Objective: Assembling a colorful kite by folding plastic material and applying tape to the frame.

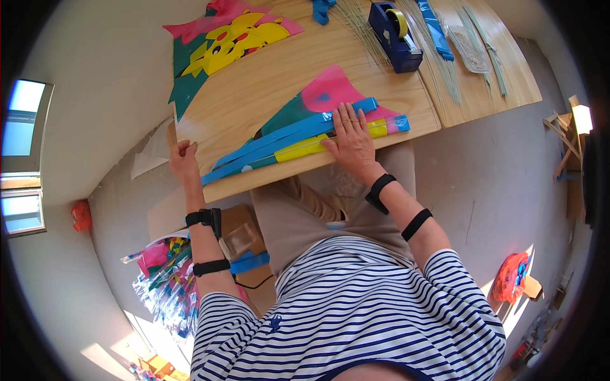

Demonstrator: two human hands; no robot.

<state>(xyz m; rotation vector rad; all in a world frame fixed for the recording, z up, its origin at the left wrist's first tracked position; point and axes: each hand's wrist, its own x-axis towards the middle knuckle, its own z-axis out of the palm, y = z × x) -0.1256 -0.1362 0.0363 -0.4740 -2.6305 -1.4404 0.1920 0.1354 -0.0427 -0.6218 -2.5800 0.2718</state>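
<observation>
Head view: the right hand [351,134] lay flat and open, gripping nothing, on the partly folded sheet [298,150]; the pink corner [327,87] beyond it seemed not yet folded. Left hand [184,162] curled, contents unclear.

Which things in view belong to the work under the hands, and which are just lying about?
Apparently in the work:
- pink-and-green sheet, partly under the right hand
- blue strip across it

Apparently lying about, untouched:
- tape dispenser
- clear tray
- red bag on the right

Glossy blue plastic strips [279,138] on smooth, wood-grained tabletop [254,95]; matt grey floor [457,165].
</observation>
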